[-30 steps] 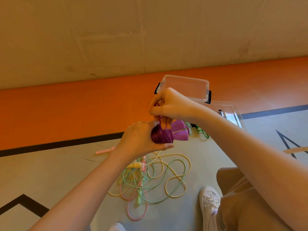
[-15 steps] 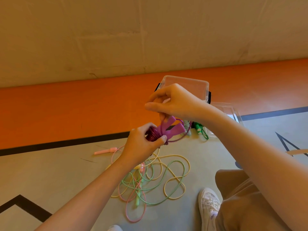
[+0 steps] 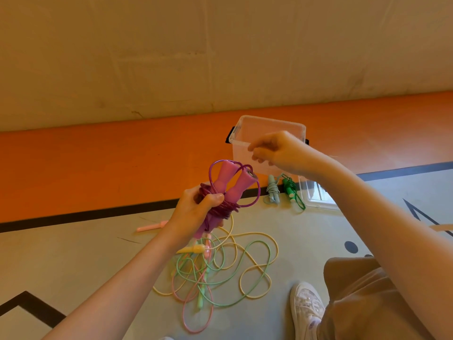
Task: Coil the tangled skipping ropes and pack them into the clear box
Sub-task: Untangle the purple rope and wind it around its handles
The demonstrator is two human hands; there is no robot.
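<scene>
Your left hand (image 3: 196, 212) is gripping the coiled purple rope (image 3: 224, 190), handles pointing toward one o'clock. The clear box (image 3: 247, 153) is lying at one o'clock from that bundle, nearer your right hand (image 3: 279, 153), which is hovering loosely curled and holding nothing. Nothing is showing inside the box. The tangled ropes (image 3: 220, 266) are lying on the floor at six o'clock.

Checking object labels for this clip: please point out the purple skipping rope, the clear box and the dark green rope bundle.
purple skipping rope (image 3: 241, 184): head view, on its right handle.
clear box (image 3: 269, 120): head view, on its far rim.
dark green rope bundle (image 3: 288, 188): head view, on its handle, lying on the floor.
</scene>
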